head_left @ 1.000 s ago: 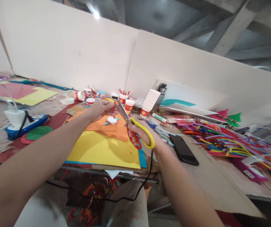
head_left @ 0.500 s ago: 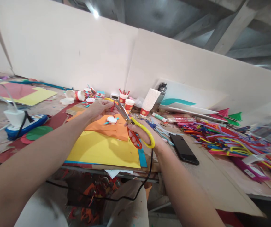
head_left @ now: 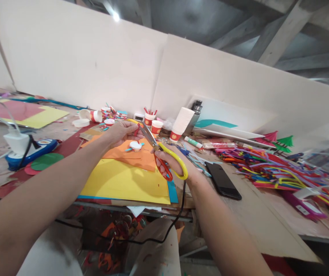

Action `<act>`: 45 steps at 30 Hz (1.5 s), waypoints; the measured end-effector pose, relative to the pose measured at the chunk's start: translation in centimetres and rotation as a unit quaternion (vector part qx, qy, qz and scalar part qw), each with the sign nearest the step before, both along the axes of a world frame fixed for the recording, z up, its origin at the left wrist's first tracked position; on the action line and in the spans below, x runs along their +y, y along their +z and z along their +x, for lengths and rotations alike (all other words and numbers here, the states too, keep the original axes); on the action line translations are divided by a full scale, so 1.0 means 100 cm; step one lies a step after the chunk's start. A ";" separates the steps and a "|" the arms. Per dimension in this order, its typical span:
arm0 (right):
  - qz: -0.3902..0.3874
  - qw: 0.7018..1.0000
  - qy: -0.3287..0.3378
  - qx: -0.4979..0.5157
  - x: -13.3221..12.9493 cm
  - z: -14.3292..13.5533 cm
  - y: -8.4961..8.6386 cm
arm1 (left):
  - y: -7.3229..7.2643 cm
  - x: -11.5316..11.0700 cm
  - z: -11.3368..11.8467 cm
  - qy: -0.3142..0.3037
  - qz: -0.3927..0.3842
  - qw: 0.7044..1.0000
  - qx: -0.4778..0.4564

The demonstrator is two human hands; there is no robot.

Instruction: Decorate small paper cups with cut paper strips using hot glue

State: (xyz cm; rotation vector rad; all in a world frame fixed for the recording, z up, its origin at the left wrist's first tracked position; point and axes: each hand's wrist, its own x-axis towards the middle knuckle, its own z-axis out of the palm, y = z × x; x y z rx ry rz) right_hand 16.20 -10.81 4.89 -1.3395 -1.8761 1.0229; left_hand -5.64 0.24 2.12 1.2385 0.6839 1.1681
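My right hand (head_left: pixel 171 161) grips a pair of scissors (head_left: pixel 181 165) with one yellow and one red handle loop, its blades parted and pointing away to the upper left. Pinched in the fingers of my left hand (head_left: pixel 121 134) is a small red paper piece (head_left: pixel 137 131), close by the blade tips. Whether the blades touch it I cannot tell. Below the hands, a white cup piece with blue strips (head_left: pixel 136 145) lies on orange paper (head_left: pixel 147 160). Yellow paper (head_left: pixel 124 182) is spread nearer the table's front edge.
Behind stand a stack of paper cups (head_left: pixel 183 120) and a cup holding red strips (head_left: pixel 149 117). On the right lie a black phone (head_left: pixel 223 181) and a heap of coloured pipe cleaners (head_left: pixel 270 168). A blue power strip (head_left: pixel 32 153) sits at the left. A black cable (head_left: pixel 141 242) crosses my lap.
Both hands and the scissors stay nearly in place. Little else differs beyond a very slight shift of the view.
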 end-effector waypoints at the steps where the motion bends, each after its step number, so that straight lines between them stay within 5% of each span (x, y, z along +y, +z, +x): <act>1: -0.012 1.000 0.011 0.011 0.002 0.001 -0.002 | 0.000 0.000 0.000 -0.003 0.003 1.000 0.005; 11: -0.050 0.997 0.062 0.025 0.004 0.002 0.000 | -0.006 0.001 -0.002 -0.033 0.039 0.998 0.034; 24: -0.071 0.997 0.028 0.019 0.005 0.000 -0.002 | -0.006 0.003 -0.003 -0.034 0.047 0.997 0.051; 45: 0.001 1.000 0.005 -0.015 -0.002 -0.005 0.003 | -0.004 0.001 0.001 -0.017 0.044 0.997 0.065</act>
